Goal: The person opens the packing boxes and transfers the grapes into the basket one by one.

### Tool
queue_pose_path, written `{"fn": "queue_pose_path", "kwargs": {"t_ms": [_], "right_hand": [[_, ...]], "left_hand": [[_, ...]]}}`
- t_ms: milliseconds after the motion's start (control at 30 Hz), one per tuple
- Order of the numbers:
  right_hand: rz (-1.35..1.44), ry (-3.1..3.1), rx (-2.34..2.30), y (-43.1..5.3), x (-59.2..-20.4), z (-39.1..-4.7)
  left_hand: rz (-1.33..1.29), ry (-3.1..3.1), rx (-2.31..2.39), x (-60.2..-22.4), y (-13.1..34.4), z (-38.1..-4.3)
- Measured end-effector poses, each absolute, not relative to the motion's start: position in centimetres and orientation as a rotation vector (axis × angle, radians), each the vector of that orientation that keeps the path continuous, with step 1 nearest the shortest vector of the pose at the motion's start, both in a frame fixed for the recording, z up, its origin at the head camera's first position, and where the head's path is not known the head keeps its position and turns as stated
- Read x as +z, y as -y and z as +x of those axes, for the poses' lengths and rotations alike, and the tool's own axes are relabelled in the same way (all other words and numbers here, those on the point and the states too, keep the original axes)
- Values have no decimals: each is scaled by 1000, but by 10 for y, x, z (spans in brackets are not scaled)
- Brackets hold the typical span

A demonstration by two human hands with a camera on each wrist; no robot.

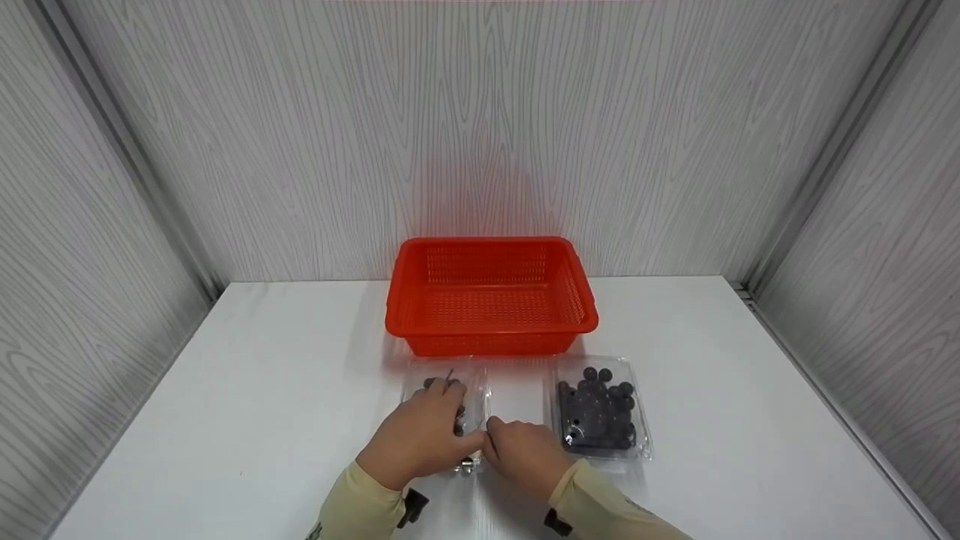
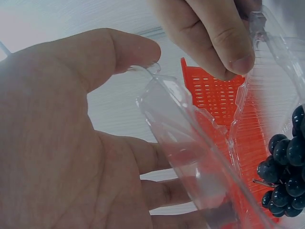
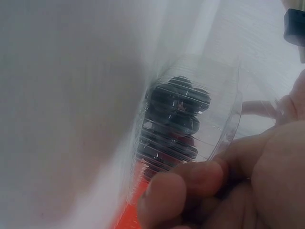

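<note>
A clear plastic clamshell box (image 1: 475, 375) with dark grapes (image 2: 286, 176) in it stands in front of the red basket, left of centre. My left hand (image 1: 420, 435) reaches over this box. In the left wrist view its thumb touches the edge of the clear lid (image 2: 183, 138), and the fingers lie behind the lid. At the box's near right side, my right hand (image 1: 525, 454) pinches the rim between thumb and fingers. A gap shows between lid and base in the left wrist view. Most of the grapes are hidden by the left hand in the head view.
The red perforated basket (image 1: 491, 343) stands behind the boxes, with no contents visible. A second clear box (image 1: 574, 367) holding dark grapes (image 1: 596, 412) lies just right of my right hand. Pale panels (image 1: 487, 135) enclose the white table (image 1: 285, 390) at the back and sides.
</note>
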State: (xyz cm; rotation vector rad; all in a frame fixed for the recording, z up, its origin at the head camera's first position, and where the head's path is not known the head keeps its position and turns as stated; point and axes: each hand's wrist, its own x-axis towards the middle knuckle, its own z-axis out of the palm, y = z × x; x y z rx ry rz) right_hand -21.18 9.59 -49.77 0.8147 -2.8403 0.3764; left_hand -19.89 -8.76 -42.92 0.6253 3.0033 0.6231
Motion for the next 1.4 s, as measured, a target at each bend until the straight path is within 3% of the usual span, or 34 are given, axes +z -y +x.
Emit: {"fn": "queue_pose_path", "kwargs": {"t_ms": [1400], "right_hand": [[839,2797,345,-95,-501,-210]], "left_hand": [[573,-2950,689,-425,94,-204]]}}
